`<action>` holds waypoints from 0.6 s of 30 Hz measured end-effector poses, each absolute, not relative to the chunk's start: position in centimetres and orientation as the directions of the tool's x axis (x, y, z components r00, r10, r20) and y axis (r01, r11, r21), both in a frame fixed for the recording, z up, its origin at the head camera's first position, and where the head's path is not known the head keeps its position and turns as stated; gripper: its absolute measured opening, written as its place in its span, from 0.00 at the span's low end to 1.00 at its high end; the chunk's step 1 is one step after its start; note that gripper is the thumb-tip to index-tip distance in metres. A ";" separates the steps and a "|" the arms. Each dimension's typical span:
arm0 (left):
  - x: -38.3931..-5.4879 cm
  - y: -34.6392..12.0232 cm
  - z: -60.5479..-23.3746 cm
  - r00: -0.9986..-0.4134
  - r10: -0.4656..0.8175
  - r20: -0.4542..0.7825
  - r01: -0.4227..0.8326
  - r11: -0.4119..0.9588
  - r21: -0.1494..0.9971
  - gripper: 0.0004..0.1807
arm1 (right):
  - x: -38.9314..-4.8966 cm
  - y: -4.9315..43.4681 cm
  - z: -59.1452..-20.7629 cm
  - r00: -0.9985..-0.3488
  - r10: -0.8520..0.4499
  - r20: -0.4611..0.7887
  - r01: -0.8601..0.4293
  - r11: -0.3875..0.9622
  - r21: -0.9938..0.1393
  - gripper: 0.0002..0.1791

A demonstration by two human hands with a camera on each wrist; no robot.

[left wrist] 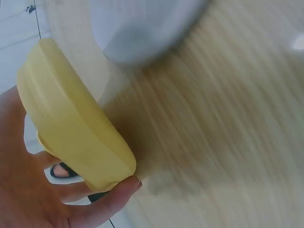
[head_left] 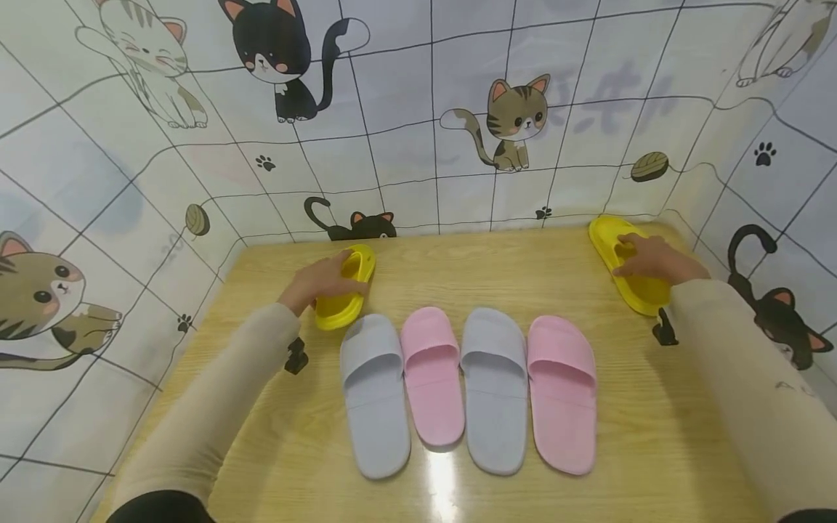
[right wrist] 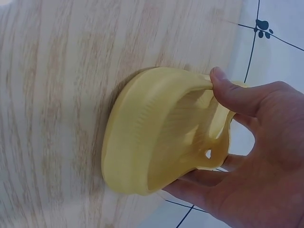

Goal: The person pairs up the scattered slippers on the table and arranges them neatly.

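Both hands occupied, one yellow shoe each.

Left hand (head_left: 327, 283): partly closed, thumb and fingers spread across the left shoe (head_left: 338, 314) and gripping its sides. Wrist view shows a fingertip at the rim. Shoe sits far left on the table (head_left: 487, 276), just beyond and left of the left grey slipper (head_left: 379, 436). Grip from above and the side probably because the sides give the fingers something to close on.

Right hand (head_left: 654, 260): also partly closed, thumb on one edge of the upper, fingers at its other side, on the right shoe (head_left: 642, 294). Shoe is far right, near the corner of the wall (head_left: 405, 174), well apart from the row. Upper looks like a handy handle; opening is left uncovered in the wrist view. Can't tell if either shoe is fully off the table.

Both shoes slant, far ends leaning inward. Likely follows from the arms coming in from either side.

Middle: left grey slipper, left pink slipper (head_left: 438, 407), right grey slipper (head_left: 495, 428), right pink slipper (head_left: 564, 432), left to right. Toes far, heels near, packed close. Alternating colours and shared heading look deliberate.
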State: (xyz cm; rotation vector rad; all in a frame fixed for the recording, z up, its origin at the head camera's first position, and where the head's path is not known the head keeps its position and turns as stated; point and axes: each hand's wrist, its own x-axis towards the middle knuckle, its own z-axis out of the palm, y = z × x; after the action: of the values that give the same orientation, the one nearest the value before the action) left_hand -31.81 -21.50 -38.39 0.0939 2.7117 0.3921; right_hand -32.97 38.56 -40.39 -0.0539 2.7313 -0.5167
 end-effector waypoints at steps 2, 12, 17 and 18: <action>-32.3 -20.1 -38.4 -0.916 0.124 -0.381 0.009 0.957 0.289 0.58 | -33.0 38.4 -40.1 -0.932 -0.100 -0.350 0.031 0.936 -0.350 0.49; -33.8 -13.7 -37.7 -0.904 0.180 -0.388 0.026 0.928 0.371 0.58 | -33.2 37.9 -39.2 -0.923 -0.071 -0.378 0.048 0.954 -0.296 0.50; -34.4 -11.1 -37.1 -0.885 0.192 -0.425 0.006 0.916 0.401 0.59 | -33.4 38.2 -39.3 -0.921 -0.056 -0.387 0.066 0.954 -0.293 0.52; -34.5 -10.6 -37.1 -0.883 0.190 -0.429 -0.001 0.914 0.406 0.59 | -33.4 38.3 -39.3 -0.920 -0.056 -0.387 0.065 0.954 -0.293 0.52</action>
State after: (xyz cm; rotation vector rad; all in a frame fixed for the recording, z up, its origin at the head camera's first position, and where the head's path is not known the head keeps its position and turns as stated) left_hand -34.47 -10.59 -37.08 0.1364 2.6029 0.5530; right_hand -33.40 38.30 -39.32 0.0067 2.7068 -0.4245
